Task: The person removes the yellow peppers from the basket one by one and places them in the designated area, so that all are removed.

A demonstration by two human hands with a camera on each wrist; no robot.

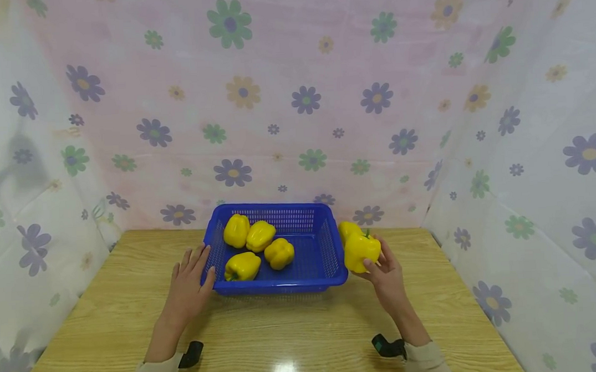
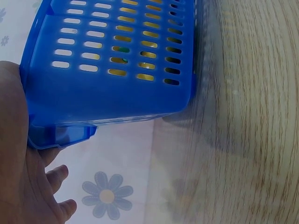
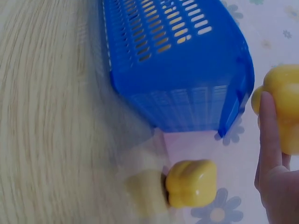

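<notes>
A blue plastic basket (image 1: pixel 306 258) stands on the table with several yellow bell peppers (image 1: pixel 279 254) inside, gathered toward its left half. My left hand (image 1: pixel 188 282) rests against the basket's left rim, fingers extended; the left wrist view shows that hand (image 2: pixel 23 172) beside the rim and its projecting lip. Just off the basket's right side, my right hand (image 1: pixel 388 276) holds a yellow bell pepper (image 1: pixel 362 252) upright, its green stem on top. Another yellow bell pepper (image 3: pixel 191 183) sits on the table behind it, partly hidden in the head view.
The wooden table (image 1: pixel 284 331) ends at a flower-printed cloth (image 1: pixel 274 98) behind the basket, with similar cloth at both sides. A dark wrist-camera mount (image 1: pixel 190 354) sticks out from the left sleeve, and another mount (image 1: pixel 387 346) from the right.
</notes>
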